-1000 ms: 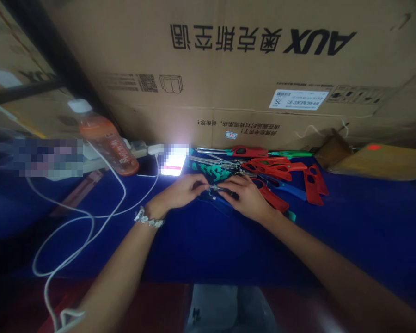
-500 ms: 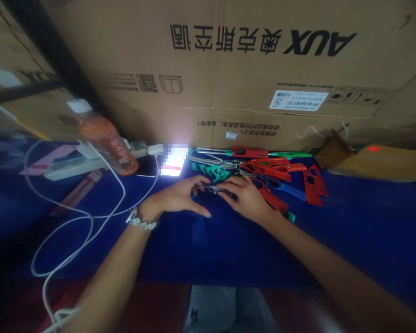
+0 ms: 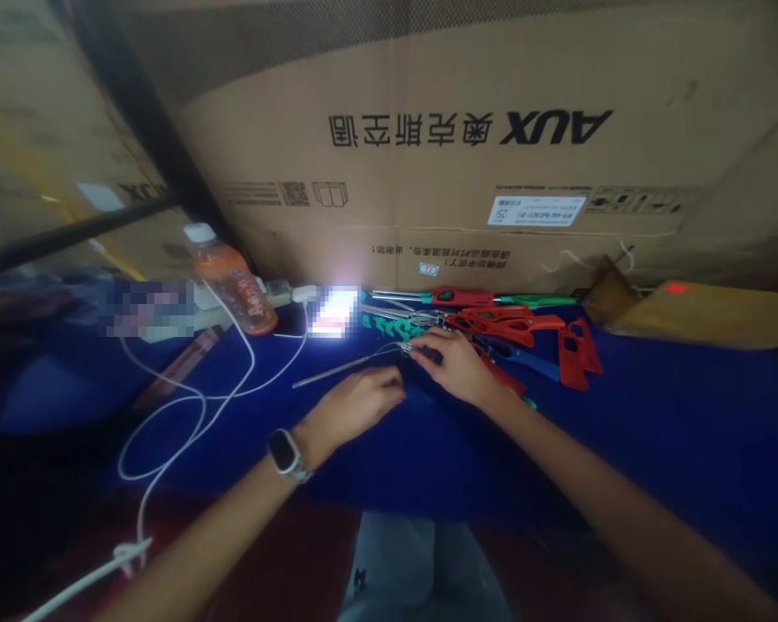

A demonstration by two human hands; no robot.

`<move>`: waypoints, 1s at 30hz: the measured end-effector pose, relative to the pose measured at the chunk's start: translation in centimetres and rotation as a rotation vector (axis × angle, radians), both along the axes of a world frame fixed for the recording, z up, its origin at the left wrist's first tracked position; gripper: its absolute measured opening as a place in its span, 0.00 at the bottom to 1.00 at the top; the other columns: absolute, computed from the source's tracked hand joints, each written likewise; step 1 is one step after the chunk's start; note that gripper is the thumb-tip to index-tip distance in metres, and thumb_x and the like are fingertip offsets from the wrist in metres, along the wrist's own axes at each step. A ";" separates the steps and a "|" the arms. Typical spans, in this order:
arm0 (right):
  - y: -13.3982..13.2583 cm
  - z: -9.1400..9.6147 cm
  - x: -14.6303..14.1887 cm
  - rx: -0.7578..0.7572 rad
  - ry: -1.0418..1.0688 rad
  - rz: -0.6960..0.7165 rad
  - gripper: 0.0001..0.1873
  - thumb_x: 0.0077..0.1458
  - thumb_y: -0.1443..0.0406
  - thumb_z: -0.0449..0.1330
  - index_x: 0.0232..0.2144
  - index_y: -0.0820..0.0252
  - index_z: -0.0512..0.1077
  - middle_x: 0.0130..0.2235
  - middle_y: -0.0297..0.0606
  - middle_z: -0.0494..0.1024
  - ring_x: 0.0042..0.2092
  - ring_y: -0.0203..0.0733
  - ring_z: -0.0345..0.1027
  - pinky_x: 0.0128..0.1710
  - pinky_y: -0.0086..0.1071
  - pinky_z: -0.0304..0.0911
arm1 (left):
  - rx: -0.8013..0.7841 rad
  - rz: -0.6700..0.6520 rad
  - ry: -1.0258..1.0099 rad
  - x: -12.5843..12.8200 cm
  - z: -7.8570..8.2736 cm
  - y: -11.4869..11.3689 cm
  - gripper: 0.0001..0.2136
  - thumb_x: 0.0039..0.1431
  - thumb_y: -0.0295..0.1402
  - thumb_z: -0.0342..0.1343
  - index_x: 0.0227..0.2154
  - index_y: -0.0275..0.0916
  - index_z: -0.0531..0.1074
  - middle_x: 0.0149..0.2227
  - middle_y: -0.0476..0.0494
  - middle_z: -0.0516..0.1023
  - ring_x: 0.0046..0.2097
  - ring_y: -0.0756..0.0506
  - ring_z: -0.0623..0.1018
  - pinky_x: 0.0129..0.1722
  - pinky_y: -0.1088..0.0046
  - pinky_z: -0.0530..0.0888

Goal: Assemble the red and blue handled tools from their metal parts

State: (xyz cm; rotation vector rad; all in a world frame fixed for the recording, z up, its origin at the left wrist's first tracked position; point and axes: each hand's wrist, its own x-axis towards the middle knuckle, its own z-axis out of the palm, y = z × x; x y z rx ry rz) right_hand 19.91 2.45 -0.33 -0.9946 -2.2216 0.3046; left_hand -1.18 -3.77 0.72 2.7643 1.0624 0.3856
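Note:
My right hand (image 3: 457, 363) pinches a small metal piece (image 3: 405, 347) between thumb and fingertips. A thin wire (image 3: 385, 349) runs left from this piece to a slim metal rod (image 3: 330, 372) on the blue cloth. My left hand (image 3: 363, 402) is just below the wire, back upward and fingers curled in; what they hold, if anything, is hidden. A watch (image 3: 285, 453) sits on the left wrist. Beyond the right hand lie several red lighter handles (image 3: 512, 320), small green parts (image 3: 395, 326), metal tubes (image 3: 389, 298) and a blue handle (image 3: 535, 363).
A large cardboard box (image 3: 428, 52) stands behind the blue cloth (image 3: 654, 415). To the left are an orange drink bottle (image 3: 239, 289), a glowing phone (image 3: 337, 313) and a looped white cable (image 3: 200, 410). A yellowish packet (image 3: 713, 315) lies at the right.
My left hand has drawn down toward me and turned over, its spread fingers now curled. The metal rod with the wire now shows on the cloth. The camera view has shifted.

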 end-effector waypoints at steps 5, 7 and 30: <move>0.5 1.5 1.9 -0.001 -0.041 0.008 0.06 0.59 0.70 0.63 0.38 0.59 0.79 0.39 0.38 0.80 0.37 0.38 0.74 0.41 0.33 0.67 | 0.197 0.108 -0.173 5.3 -1.1 -0.2 0.07 0.68 0.30 0.51 0.42 0.38 0.74 0.43 0.40 0.78 0.46 0.40 0.77 0.50 0.58 0.74; 0.5 1.5 3.0 0.003 -0.059 0.035 0.07 0.59 0.71 0.63 0.39 0.59 0.79 0.37 0.37 0.80 0.36 0.37 0.74 0.40 0.31 0.67 | 0.241 0.207 -0.329 4.8 -0.7 0.1 0.06 0.68 0.31 0.52 0.43 0.39 0.73 0.46 0.41 0.77 0.48 0.41 0.76 0.53 0.59 0.73; -2.0 -0.4 3.9 0.104 0.054 0.022 0.07 0.63 0.65 0.61 0.42 0.56 0.79 0.39 0.38 0.80 0.41 0.42 0.76 0.45 0.37 0.67 | -0.073 0.183 -0.172 -4.7 0.4 4.3 0.10 0.59 0.25 0.48 0.42 0.40 0.66 0.37 0.46 0.73 0.34 0.47 0.73 0.36 0.68 0.70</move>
